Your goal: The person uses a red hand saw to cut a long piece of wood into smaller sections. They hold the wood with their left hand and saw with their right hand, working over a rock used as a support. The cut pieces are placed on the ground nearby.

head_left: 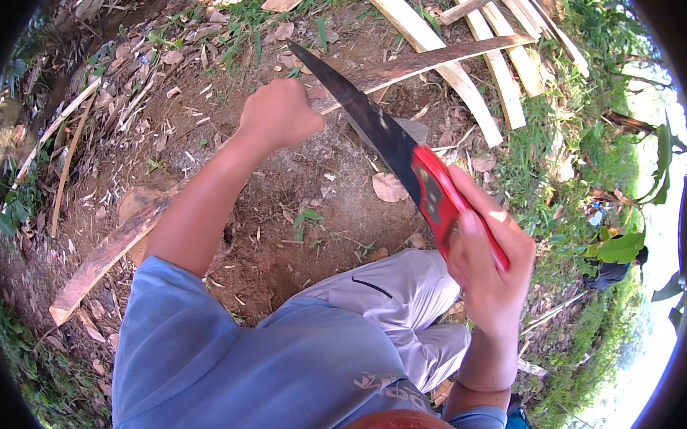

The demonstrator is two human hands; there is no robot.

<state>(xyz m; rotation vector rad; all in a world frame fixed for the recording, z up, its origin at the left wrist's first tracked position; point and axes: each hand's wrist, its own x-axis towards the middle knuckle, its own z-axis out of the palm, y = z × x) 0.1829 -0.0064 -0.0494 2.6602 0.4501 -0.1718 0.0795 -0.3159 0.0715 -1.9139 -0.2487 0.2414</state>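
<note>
A long bark-edged wooden plank [419,62] slants from the lower left up to the far right, passing beneath my left forearm. My left hand [281,114] is closed on it near its middle, the fingers mostly hidden behind the fist. In my right hand [491,259] is a handsaw [372,124], its red handle wrapped by my fingers. The dark, tapering blade points up and left and crosses the plank in view, just right of my left fist. Whether the teeth touch the wood I cannot tell.
Several pale split planks [484,67] lie on the ground at the far right. A cut log [138,209] stands under the plank's left part. Thin sticks [74,157] lie at the left. Dry leaves and wood chips cover the soil. Another person [613,274] is among plants at the right.
</note>
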